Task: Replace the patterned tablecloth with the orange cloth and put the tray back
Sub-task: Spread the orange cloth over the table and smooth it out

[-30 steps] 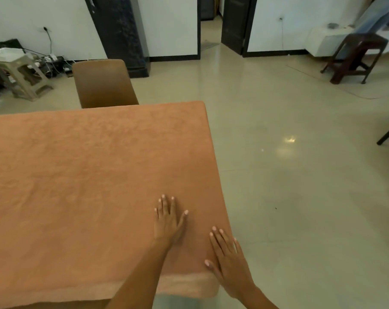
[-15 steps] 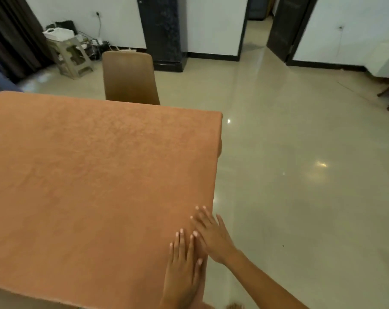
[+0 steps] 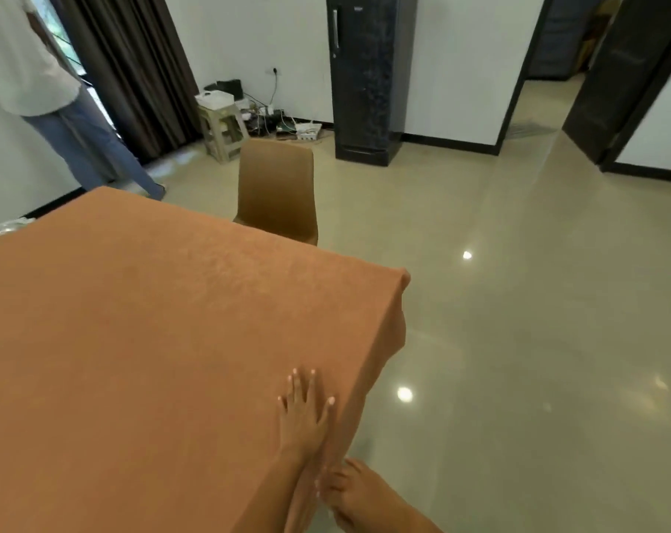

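Observation:
The orange cloth [image 3: 141, 340] lies spread flat over the whole table, and its right side hangs down over the edge. My left hand [image 3: 303, 417] rests flat on the cloth close to that right edge, fingers straight and spread. Just below it, my right hand [image 3: 345, 490] touches the hanging side of the cloth at the table's near right corner, with its fingertips against the fabric. Neither hand holds anything. No tray shows on the table. A shiny patterned thing [image 3: 3, 228] peeks in at the far left edge; I cannot tell what it is.
A brown chair [image 3: 276, 190] stands at the table's far side. Behind it are a plastic stool [image 3: 222, 128] with a white box, cables on the floor and a black cabinet [image 3: 364, 71]. A person [image 3: 57, 109] stands at the upper left by dark curtains. Glossy floor lies to the right.
My view has swung left and the table's far right corner now shows. My left hand slid forward along the right edge, and my right hand dropped back to the cloth's hanging side.

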Tool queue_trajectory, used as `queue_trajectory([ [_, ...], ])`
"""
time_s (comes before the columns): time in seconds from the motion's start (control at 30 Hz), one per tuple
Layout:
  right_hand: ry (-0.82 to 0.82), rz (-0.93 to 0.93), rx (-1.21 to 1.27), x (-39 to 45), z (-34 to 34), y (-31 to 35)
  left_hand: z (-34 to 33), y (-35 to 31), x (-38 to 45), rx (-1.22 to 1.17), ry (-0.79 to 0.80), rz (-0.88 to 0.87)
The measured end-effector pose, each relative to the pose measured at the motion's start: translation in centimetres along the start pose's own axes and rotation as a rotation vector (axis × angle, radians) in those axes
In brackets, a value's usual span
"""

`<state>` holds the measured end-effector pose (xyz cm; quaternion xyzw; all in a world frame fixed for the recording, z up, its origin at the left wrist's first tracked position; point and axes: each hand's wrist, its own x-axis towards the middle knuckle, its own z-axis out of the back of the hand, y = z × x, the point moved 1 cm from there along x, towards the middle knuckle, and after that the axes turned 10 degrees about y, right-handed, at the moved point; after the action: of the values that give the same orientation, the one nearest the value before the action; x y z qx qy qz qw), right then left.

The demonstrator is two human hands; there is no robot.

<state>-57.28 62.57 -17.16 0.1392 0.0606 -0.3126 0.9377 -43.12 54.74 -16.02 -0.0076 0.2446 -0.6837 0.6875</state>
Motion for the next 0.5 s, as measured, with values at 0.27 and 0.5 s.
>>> queue_trajectory([
  [0.27,-0.066,-0.041,0.011,-3.8,6.5,-23.1,-5.4,-8.0,4.0,0.047,-0.161,0.252],
  [0.5,0.083,-0.048,0.060,5.1,14.0,-35.4,-6.4,-11.0,7.3,-0.025,-0.351,0.500],
])
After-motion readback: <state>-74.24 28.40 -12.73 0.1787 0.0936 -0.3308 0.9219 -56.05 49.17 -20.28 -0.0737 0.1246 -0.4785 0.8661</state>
